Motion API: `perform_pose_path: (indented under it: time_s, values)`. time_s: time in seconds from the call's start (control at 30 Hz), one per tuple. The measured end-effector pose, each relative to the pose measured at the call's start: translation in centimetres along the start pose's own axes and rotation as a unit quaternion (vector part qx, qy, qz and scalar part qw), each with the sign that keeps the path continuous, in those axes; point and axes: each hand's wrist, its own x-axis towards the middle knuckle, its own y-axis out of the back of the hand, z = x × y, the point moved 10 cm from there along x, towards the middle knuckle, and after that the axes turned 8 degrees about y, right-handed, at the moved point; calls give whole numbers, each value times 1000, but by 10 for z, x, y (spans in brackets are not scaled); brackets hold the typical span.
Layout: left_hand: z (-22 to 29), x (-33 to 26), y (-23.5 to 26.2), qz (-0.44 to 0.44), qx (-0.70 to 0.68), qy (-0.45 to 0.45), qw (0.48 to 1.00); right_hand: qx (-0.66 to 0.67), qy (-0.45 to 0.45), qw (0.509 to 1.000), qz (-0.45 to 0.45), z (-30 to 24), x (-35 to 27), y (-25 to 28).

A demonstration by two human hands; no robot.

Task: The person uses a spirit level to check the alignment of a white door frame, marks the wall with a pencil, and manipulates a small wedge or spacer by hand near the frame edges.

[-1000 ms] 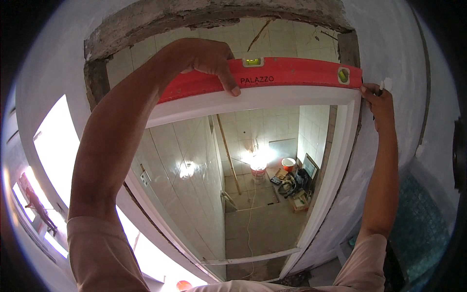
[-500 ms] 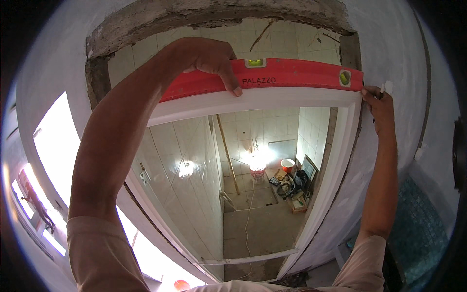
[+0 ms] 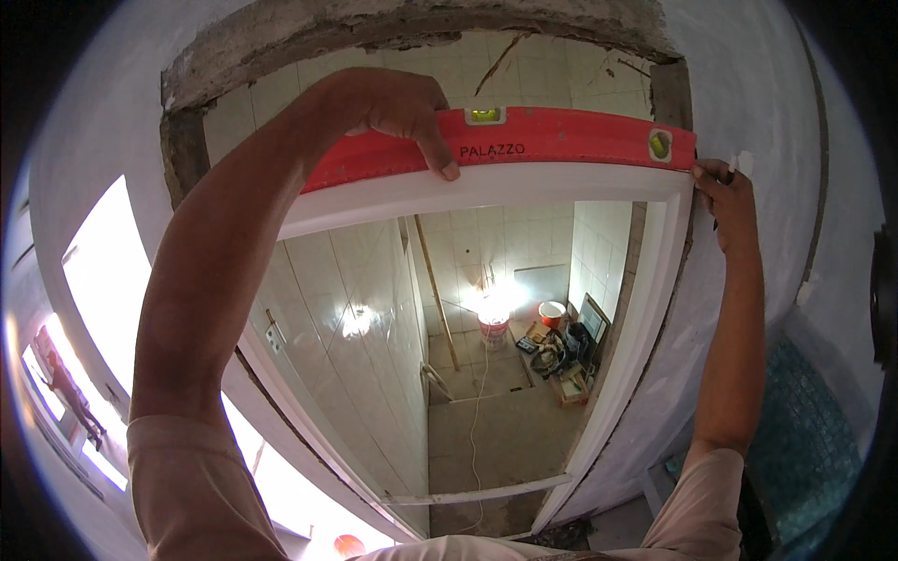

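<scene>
A long red spirit level [image 3: 552,138] lies along the top rail of a white door frame [image 3: 486,185], with yellow-green vials at its middle and right end. My left hand [image 3: 393,107] is raised and grips the level from above, thumb hooked over its front face. My right hand [image 3: 722,192] is at the frame's upper right corner, fingers closed around a small dark object whose kind I cannot make out, close to the level's right end. Rough bare concrete [image 3: 309,37] shows above the frame.
Through the opening is a tiled room with a bright lamp [image 3: 493,313], a white bucket, an orange bucket [image 3: 552,313], a wooden stick leaning on the wall and scattered tools [image 3: 561,360] on the floor. A white wall [image 3: 748,75] stands right, blue mosaic tiles [image 3: 804,449] lower right.
</scene>
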Motion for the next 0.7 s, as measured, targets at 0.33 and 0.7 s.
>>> perform_pose_path:
  time_s: [0.33, 0.7]
  values:
    - [-1, -1, -1, -3, -15, 2, 1000, 13, -1, 1000, 5, -6, -1, -1]
    - [5, -4, 1, 14, 6, -15, 1000, 32, -33, 999, 2, -1, -4, 1]
